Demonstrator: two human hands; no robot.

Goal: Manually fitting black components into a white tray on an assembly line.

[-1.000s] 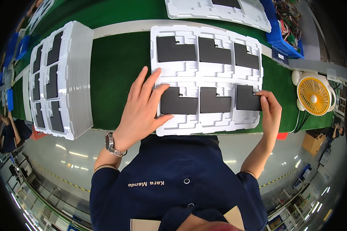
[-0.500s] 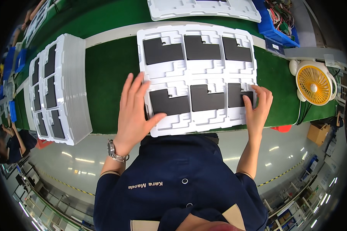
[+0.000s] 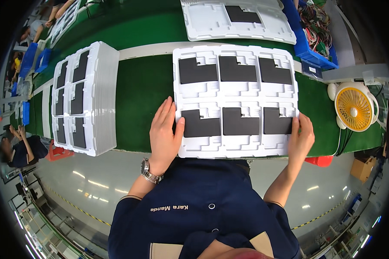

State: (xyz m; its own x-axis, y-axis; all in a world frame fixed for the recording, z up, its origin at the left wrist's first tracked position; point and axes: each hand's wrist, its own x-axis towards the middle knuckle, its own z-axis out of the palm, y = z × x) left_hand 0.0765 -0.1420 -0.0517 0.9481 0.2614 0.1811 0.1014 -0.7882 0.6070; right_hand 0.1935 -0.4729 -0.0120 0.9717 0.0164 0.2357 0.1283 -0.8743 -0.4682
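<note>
White tray (image 3: pixel 242 99) lies on the near side of a green table (image 3: pixel 143 84), right of a tray stack (image 3: pixel 104 99). Left hand (image 3: pixel 164 136), thumb spread, meets its left edge, apart from the right hand (image 3: pixel 302 137) opposite, whose grip is unclear. Six black pieces (image 3: pixel 241 126) sit inside.

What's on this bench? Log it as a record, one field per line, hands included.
Surface: green bench
Main tray: white, moulded
Load: six notched black pieces, two rows of three
Left hand: at the tray's left edge, thumb over the rim
Right hand: at its right edge, by the lower-right piece
Left: stack of white trays, six black pieces on top
Far side: second white tray, cut off by the frame, one black piece showing
Right: yellow-and-white fan; blue bin of wires farther back
</note>
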